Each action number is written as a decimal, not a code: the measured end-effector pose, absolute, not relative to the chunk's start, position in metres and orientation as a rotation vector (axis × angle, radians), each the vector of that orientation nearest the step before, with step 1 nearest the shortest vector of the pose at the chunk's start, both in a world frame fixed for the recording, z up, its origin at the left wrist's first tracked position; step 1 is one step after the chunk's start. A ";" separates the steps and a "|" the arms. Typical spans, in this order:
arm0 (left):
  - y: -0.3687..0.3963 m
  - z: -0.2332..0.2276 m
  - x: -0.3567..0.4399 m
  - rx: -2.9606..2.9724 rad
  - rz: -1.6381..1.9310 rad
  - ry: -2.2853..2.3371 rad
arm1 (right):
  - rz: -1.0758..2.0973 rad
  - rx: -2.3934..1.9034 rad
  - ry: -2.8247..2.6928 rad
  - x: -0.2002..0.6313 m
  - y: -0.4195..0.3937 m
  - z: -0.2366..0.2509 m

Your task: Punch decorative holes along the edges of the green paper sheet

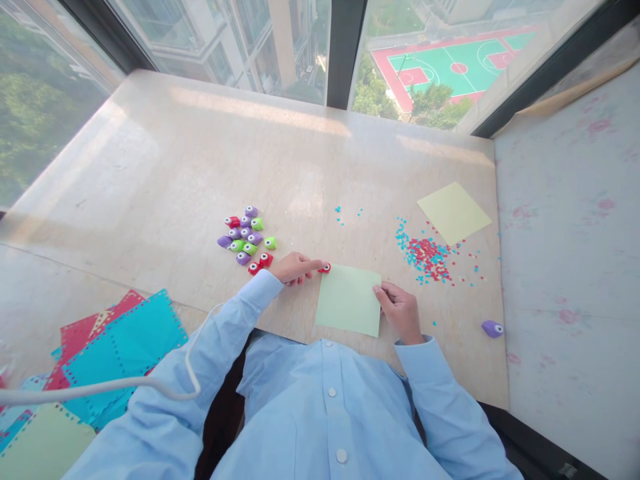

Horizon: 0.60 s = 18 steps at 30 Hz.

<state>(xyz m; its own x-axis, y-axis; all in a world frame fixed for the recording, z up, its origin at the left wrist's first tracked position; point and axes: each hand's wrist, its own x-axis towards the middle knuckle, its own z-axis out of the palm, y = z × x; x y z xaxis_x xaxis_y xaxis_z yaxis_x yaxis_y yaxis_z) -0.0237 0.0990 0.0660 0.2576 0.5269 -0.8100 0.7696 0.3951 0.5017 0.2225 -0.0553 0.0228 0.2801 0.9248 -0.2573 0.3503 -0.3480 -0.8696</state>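
A pale green square sheet of paper [349,300] lies in front of my body. At its top left corner sits a small red paper punch [325,268]. My left hand [296,268] reaches in from the left with a finger on that punch and its other fingers curled under. My right hand [400,310] pinches the sheet's right edge near the upper corner, thumb on top. Beside my left hand, two red punches [261,263] stand close to the wrist. Several purple, green and red punches [245,233] cluster just beyond them.
Red and blue paper bits [431,259] lie scattered at right, below a pale yellow sheet [455,212]. A purple punch [493,329] stands near the right edge. Punched coloured sheets [125,353] pile up at lower left, with a white cable [145,382] crossing above. Windows [230,47] border the far side.
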 end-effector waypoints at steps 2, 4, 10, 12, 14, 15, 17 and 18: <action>0.102 0.068 -0.023 1.262 -0.284 1.372 | 1.028 -1.849 -1.151 0.222 -0.056 0.023; 0.104 0.068 -0.024 1.259 -0.303 1.344 | 1.023 -1.844 -1.151 0.222 -0.056 0.022; 0.103 0.063 -0.023 1.265 -0.286 1.342 | 1.022 -1.829 -1.131 0.222 -0.056 0.022; 0.102 0.063 -0.023 1.264 -0.274 1.346 | 1.016 -1.829 -1.129 0.222 -0.056 0.021; 0.101 0.064 -0.022 1.260 -0.264 1.348 | 1.011 -1.827 -1.126 0.222 -0.055 0.021; 0.100 0.064 -0.022 1.259 -0.260 1.348 | 1.010 -1.826 -1.123 0.222 -0.055 0.020; 0.100 0.066 -0.021 1.256 -0.255 1.350 | 1.010 -1.824 -1.121 0.222 -0.055 0.020; 0.099 0.066 -0.020 1.256 -0.253 1.353 | 1.010 -1.822 -1.122 0.222 -0.055 0.020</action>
<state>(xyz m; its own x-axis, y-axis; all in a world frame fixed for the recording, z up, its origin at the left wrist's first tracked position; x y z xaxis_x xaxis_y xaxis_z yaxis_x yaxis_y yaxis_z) -0.0203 0.0993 0.0661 0.2968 0.5008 -0.8131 0.7606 0.3908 0.5184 0.2219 -0.0551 0.0202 0.3025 0.9247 -0.2312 0.3271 -0.3285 -0.8861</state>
